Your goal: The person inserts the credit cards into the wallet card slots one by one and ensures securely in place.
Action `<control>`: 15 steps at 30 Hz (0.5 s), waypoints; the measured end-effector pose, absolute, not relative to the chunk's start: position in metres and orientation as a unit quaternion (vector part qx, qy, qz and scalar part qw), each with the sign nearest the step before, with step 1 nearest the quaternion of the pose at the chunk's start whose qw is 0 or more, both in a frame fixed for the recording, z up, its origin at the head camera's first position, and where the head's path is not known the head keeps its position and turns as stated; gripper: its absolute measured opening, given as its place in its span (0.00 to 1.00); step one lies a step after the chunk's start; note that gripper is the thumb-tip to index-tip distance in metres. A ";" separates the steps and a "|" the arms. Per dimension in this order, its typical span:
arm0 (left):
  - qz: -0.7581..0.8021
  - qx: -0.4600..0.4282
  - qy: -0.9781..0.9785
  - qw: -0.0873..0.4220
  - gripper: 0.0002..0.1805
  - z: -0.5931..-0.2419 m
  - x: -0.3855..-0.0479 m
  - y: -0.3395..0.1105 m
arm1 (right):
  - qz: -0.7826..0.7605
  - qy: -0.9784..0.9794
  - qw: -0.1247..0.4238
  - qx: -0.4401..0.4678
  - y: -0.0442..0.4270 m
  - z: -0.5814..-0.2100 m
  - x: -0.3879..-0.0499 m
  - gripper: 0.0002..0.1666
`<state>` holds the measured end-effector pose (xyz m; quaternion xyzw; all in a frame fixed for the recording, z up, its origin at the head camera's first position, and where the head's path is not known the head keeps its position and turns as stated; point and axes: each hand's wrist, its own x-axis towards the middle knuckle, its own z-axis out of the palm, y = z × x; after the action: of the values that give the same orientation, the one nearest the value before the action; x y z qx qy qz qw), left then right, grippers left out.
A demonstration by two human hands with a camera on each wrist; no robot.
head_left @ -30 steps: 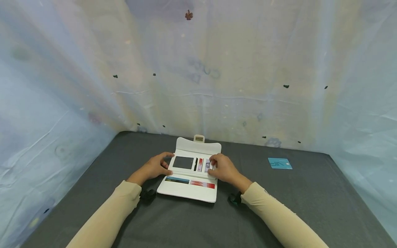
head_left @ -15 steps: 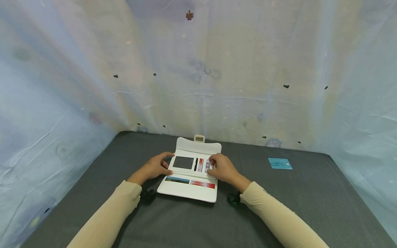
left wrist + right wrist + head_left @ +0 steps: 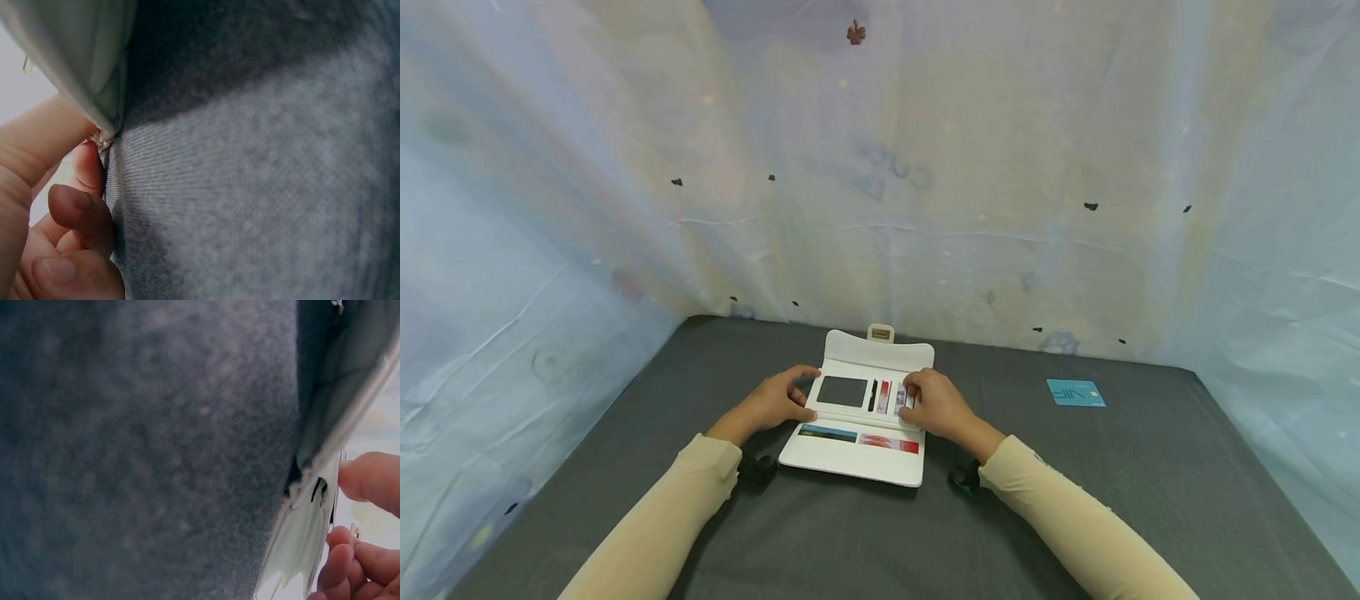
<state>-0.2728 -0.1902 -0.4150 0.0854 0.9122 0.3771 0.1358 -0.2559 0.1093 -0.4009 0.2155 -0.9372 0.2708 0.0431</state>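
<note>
A white wallet (image 3: 850, 465) lies unfolded on the dark tabletop in the head view, its clasp tab (image 3: 881, 333) at the far side. My left hand (image 3: 771, 405) grips its left edge, thumb near the fold; in the left wrist view, fingers (image 3: 78, 206) curl beside the edge. At the inner right slot, my right hand (image 3: 943, 405) pinches a purplish card (image 3: 899, 398), partly hidden by the fingers. The right wrist view shows the thumb (image 3: 375, 481) and curled fingertips at the wallet's inner side; the card itself cannot be made out there.
A blue card (image 3: 1076, 392) lies apart on the table (image 3: 1120, 483), to the right. Other slots hold a red card (image 3: 883, 397), a blue-black card (image 3: 827, 433) and a pink-red card (image 3: 889, 443). Patterned sheeting (image 3: 985, 208) hangs behind the table.
My right fingertips have shifted very slightly left at the slot, with the purplish card. The left hand and the wallet stay where they were.
</note>
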 end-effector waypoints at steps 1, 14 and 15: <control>0.376 0.087 0.913 0.136 0.42 -0.415 -0.273 -0.190 | 0.270 -0.937 0.043 0.216 0.109 -0.401 -0.256 0.17; 0.371 0.088 0.914 0.140 0.42 -0.411 -0.272 -0.188 | 0.265 -0.940 0.038 0.213 0.109 -0.402 -0.258 0.16; 0.370 0.085 0.914 0.141 0.43 -0.411 -0.273 -0.188 | 0.267 -0.939 0.036 0.212 0.109 -0.401 -0.258 0.16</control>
<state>-0.2725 -0.1884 -0.4111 0.0854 0.9144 0.3697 0.1408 -0.2580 0.1085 -0.4015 0.2121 -0.9395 0.2666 0.0360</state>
